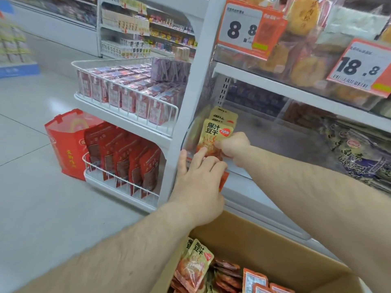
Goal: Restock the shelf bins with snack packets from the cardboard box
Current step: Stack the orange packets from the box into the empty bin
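Note:
Yellow-and-orange snack packets [216, 132] stand in a row inside a clear shelf bin [275, 149] at the shelf's left end. My right hand [232, 145] pinches the front packet at its lower right. Just below it, my left hand [201, 182] is at the bin's front edge with its fingers curled over orange packets [223, 180] held against the bin. An open cardboard box [264, 246] sits at the bottom of the view. It holds several more of the same packets [194, 265].
A white shelf post [196, 81] stands left of the bin. Beyond it, wire end racks hold red packets [124, 157] and boxed goods [127, 92]. A red bag [67, 142] stands on the tiled floor. Price tags 8.8 [241, 28] and 18.8 [359, 66] hang above. Dark packets [359, 157] fill the bin to the right.

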Tool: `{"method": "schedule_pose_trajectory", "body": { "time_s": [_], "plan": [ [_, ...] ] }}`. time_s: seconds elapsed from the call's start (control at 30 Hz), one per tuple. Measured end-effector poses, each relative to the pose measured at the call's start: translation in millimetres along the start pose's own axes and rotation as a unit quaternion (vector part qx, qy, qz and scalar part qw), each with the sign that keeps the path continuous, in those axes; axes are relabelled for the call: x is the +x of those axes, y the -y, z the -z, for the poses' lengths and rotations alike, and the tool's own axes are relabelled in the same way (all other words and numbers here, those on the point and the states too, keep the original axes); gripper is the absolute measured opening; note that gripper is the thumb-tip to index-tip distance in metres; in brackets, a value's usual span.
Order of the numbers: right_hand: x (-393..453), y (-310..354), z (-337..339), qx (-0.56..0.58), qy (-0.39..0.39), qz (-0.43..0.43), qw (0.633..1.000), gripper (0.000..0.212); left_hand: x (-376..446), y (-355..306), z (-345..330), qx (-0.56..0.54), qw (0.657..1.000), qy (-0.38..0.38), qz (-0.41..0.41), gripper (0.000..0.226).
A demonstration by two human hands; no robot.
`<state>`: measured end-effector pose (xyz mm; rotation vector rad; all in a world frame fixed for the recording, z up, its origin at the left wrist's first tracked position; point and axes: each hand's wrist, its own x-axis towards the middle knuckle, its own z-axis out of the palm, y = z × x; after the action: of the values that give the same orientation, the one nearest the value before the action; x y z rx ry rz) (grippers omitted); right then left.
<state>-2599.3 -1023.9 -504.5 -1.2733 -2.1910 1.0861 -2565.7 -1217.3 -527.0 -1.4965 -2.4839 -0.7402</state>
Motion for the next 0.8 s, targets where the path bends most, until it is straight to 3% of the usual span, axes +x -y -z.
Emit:
{"method": "schedule_pose_trajectory", "body": {
  "time_s": [0.2,0.4,0.8],
  "plan": [
    [-12.4,6.2,0.5,-0.064,0.049,-0.012,0.997,0.026,-0.5,-2.4,1.5,-0.003,1.000,0.002,0.006,0.062],
    [-15.0,12.5,-3.6,-0.093,0.040,-0.006,0.995,0.028,-0.1,-2.7,2.6,-0.001,1.000,0.003,-0.001,0.063],
    [-21.5,13.0,8.9,-0.042,0.074,-0.024,0.996,0.026,1.5,-2.2,-0.1,-0.003,1.000,-0.012,-0.011,0.066]
  ]
}}
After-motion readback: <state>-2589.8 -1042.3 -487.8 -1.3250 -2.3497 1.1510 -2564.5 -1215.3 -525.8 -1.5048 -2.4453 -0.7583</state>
